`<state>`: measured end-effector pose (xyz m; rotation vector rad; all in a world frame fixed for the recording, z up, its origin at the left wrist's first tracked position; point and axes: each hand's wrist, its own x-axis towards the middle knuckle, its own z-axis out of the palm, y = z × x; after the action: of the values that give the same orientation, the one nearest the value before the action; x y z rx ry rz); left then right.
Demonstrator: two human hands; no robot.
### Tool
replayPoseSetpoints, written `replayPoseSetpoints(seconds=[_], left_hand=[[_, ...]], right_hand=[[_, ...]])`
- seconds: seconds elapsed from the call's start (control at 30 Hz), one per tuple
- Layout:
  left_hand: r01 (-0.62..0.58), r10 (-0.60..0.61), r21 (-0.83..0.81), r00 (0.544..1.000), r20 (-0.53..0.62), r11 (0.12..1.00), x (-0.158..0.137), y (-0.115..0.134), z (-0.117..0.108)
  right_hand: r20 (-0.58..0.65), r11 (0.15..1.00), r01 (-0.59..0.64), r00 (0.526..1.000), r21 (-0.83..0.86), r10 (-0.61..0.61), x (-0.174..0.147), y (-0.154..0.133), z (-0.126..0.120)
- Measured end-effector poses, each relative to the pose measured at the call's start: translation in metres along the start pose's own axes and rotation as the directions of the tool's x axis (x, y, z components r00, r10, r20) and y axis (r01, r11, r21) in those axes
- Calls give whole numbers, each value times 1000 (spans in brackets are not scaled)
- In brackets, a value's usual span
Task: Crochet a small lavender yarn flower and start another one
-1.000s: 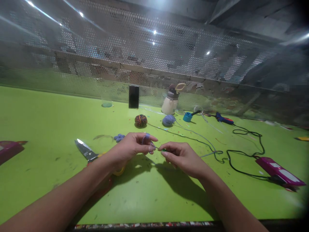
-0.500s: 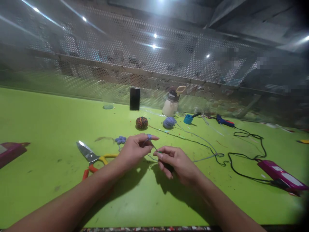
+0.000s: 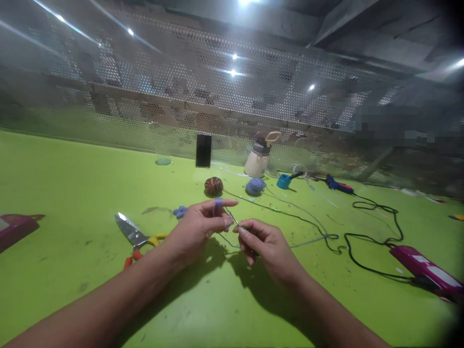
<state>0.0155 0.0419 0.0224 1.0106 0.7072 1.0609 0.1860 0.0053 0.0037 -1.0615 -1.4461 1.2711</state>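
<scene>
Purple yarn [image 3: 219,203] is looped round the raised index finger of my left hand [image 3: 197,226]. That hand's thumb is closed on the yarn against fingers that are mostly hidden. My right hand [image 3: 266,244] pinches a thin metal crochet hook [image 3: 235,222], its tip at the yarn by my left thumb. Most of the hook's handle is covered by the fingers. From my hands a strand runs right across the table and back towards a purple yarn ball [image 3: 255,186]. A small purple crocheted flower [image 3: 179,211] lies behind my left hand, partly covered.
Scissors [image 3: 136,237] lie open beside my left forearm. Farther back are a multicoloured yarn ball [image 3: 213,186], a phone [image 3: 203,151], a bottle [image 3: 257,162] and a blue tape roll [image 3: 283,181]. A glue gun [image 3: 339,185], black cord and magenta box [image 3: 424,268] occupy the right side.
My left hand has shifted slightly left, covering more of the crocheted flower, and its index finger is straighter. The hook's tip now sits nearer my left thumb. The view has moved a little.
</scene>
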Motion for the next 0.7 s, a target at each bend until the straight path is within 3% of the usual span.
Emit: replayPoseSetpoints(seconds=[0.17, 0.33, 0.43, 0.7], left_hand=[[73, -68, -45, 993, 101, 996, 0, 4, -5], [109, -108, 1, 984, 144, 994, 0, 7, -10], [138, -136, -1, 974, 179, 990, -1, 9, -10], [223, -221, 22, 938, 268, 974, 2, 7, -14]], right_hand=[[-1, 940, 144, 988, -309, -152, -2, -8, -11], [73, 759, 315, 939, -569, -336, -4, -19, -24], [148, 681, 386, 913, -623, -381, -5, -25, -32], [298, 578, 464, 883, -672, -362, -11, -35, -43]])
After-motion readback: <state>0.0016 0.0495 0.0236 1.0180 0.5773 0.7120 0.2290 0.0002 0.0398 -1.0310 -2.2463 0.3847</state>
